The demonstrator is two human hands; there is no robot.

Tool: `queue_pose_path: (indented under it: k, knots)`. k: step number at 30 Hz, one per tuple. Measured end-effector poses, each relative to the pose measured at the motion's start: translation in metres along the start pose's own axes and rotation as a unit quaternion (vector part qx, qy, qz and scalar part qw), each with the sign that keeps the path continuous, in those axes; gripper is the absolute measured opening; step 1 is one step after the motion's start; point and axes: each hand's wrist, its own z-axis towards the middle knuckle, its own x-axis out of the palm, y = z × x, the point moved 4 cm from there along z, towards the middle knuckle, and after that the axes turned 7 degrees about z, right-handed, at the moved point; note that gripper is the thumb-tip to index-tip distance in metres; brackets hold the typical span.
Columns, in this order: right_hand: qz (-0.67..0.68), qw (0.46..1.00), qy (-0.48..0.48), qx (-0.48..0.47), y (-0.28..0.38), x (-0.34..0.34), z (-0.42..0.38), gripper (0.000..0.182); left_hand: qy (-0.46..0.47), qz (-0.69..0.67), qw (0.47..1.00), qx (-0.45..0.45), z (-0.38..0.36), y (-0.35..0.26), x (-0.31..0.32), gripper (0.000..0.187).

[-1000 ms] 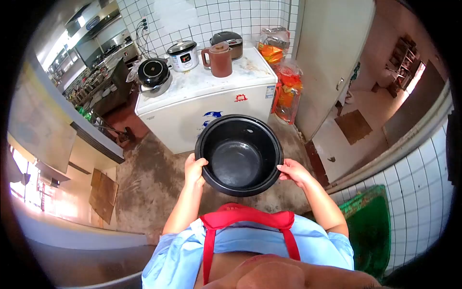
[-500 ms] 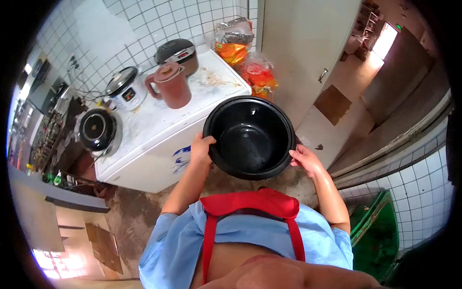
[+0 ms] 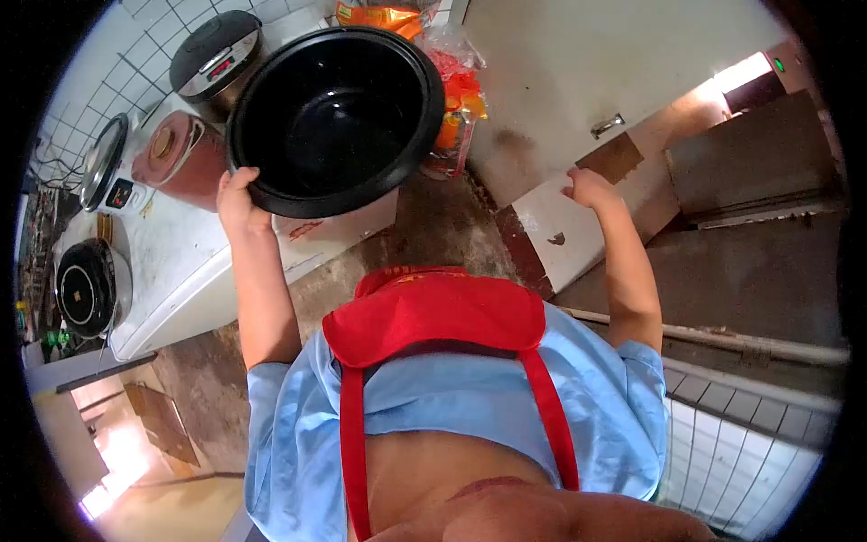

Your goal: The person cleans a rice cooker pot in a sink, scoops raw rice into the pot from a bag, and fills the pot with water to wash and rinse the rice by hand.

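My left hand (image 3: 237,199) grips the rim of a large black inner pot (image 3: 332,117), held tilted above the white chest freezer (image 3: 185,266). The pot looks empty inside. My right hand (image 3: 589,187) is off the pot, held out to the right near the grey door (image 3: 578,81) and below its handle (image 3: 607,125); its fingers look loosely curled with nothing in them.
On the freezer stand a brown jug (image 3: 176,158), a white rice cooker (image 3: 108,167), a dark rice cooker (image 3: 212,54) and a black induction hob (image 3: 86,289). Orange snack bags (image 3: 452,90) hang by the door. The concrete floor (image 3: 433,226) lies between the freezer and the door.
My right hand let go of the pot and moved right toward the door. My left hand alone carried the pot up and left over the freezer. The view swung right.
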Motion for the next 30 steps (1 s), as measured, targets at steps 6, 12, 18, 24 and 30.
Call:
queue_pose_path:
  k: [6,12,18,24,30]
  knots:
    - [0.017,0.981,0.083,-0.177,0.011,-0.055,0.135,0.043,-0.088,0.018,0.996,0.006,0.048,0.007,0.041,0.029]
    - [-0.040,0.964,-0.013,-0.262,0.110,-0.154,0.282,0.037,-0.141,0.045,0.989,0.024,0.105,0.030,0.071,0.025]
    - [-0.085,0.938,-0.075,-0.328,0.199,-0.268,0.408,0.032,-0.138,0.021,0.990,0.016,0.145,0.049,0.100,0.031]
    - [-0.195,0.931,-0.034,-0.306,0.261,-0.269,0.582,0.030,-0.205,0.029,0.978,0.010,0.156,0.063,0.113,0.037]
    - [-0.375,0.874,0.091,-0.295,0.323,-0.239,0.686,0.033,-0.332,0.033,0.939,0.083,0.143,0.079,0.153,0.040]
